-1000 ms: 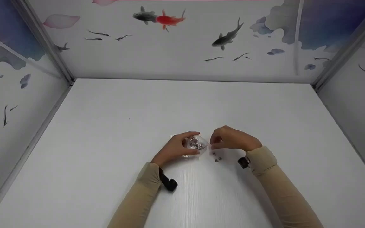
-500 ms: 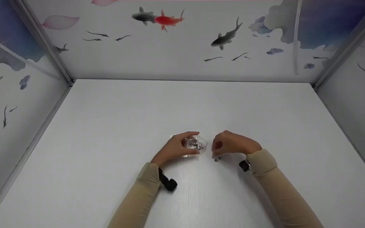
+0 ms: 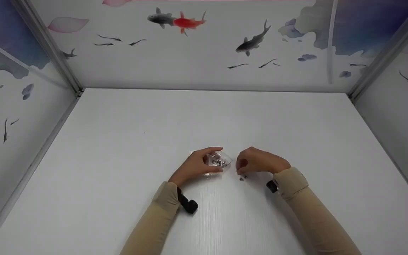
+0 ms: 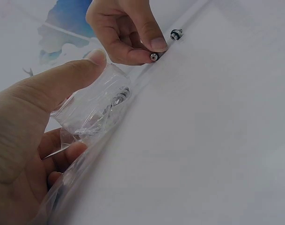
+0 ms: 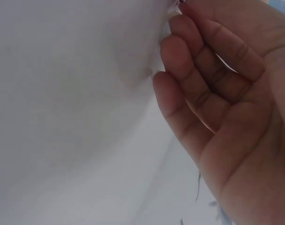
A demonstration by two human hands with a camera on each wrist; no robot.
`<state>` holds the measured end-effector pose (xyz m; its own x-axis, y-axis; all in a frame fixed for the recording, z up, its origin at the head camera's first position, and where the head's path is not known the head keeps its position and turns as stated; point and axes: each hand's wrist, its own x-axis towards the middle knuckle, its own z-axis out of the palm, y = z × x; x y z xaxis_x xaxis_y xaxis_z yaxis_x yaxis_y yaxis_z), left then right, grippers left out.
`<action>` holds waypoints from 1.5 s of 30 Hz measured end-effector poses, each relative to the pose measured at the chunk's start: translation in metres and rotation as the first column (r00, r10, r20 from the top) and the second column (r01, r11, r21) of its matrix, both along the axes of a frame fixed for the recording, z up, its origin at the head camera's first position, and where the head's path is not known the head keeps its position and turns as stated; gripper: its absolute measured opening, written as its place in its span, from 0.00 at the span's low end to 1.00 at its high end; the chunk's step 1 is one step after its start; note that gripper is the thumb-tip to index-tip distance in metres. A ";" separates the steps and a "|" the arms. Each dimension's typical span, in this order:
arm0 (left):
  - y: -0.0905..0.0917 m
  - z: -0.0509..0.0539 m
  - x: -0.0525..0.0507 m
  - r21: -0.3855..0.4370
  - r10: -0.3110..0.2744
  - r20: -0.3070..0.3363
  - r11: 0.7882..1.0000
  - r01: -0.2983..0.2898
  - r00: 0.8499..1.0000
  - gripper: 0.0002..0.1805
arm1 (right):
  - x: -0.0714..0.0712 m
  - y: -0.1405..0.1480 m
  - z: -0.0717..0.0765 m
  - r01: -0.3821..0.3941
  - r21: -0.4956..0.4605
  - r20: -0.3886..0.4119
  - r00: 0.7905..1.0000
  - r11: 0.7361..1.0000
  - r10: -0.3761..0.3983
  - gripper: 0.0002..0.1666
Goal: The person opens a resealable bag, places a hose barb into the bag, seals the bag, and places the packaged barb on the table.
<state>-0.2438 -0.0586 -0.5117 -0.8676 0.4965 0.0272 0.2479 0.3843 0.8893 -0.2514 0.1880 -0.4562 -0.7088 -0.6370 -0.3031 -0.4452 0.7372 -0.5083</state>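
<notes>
Left hand: the left hand [image 3: 195, 164] grips the bag, its thumb on the side nearer the person and its fingers curved round the far side.
Clear, crinkled plastic bag: the bag [image 3: 227, 158] sits in the left hand's grasp at the table's middle, its free end pointing toward the right hand.
Bag's contents: a cluster of small, shiny metallic pieces [image 3: 219, 163] shows through the film; too crowded to count.
Right hand: the right hand [image 3: 261, 160] is just beside the bag, apart from it, thumb and forefinger tips pinching one piece low over the table; the other fingers are bent.
Pinched piece: a small, rounded silver-and-dark bead-like piece [image 4: 154, 56], between the tips of the thumb and forefinger.
Loose pieces: two small silver-and-dark pieces [image 3: 241, 179] lie on the table close to the right fingertips; the left wrist view plainly shows one beside the thumb.
Wrists: small black devices [image 3: 189, 206] are worn at both, against tan sleeves [image 3: 294, 181].
Table: a broad, smooth white table [image 3: 204, 117] under both hands.
Surround: white wall panels [image 3: 190, 63] printed with grey and red fish, pink petals and blue washes, framed by grey metal posts [image 3: 53, 46].
</notes>
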 end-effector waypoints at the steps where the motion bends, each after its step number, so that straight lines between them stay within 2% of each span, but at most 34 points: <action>1: 0.000 0.000 0.000 0.003 -0.001 0.000 1.000 0.001 1.000 0.37 | 0.000 0.000 0.000 -0.006 -0.002 -0.004 1.000 1.000 0.006 0.02; 10: -0.001 -0.002 -0.001 0.015 -0.024 -0.015 1.000 0.025 1.000 0.37 | -0.001 0.000 -0.001 -0.010 0.008 -0.001 1.000 1.000 0.010 0.02; 25: -0.001 -0.001 0.000 -0.018 -0.011 -0.025 1.000 0.010 1.000 0.38 | -0.002 0.001 -0.003 0.017 0.018 0.000 1.000 1.000 -0.017 0.03; 38: 0.000 -0.003 -0.002 -0.024 -0.004 -0.043 1.000 0.003 0.999 0.38 | -0.006 0.001 0.004 0.021 0.020 -0.028 0.999 1.000 -0.020 0.05; 45: 0.000 -0.002 -0.002 -0.021 -0.008 -0.029 1.000 0.007 1.000 0.38 | -0.008 -0.001 0.011 0.047 0.012 -0.006 0.999 0.999 -0.047 0.03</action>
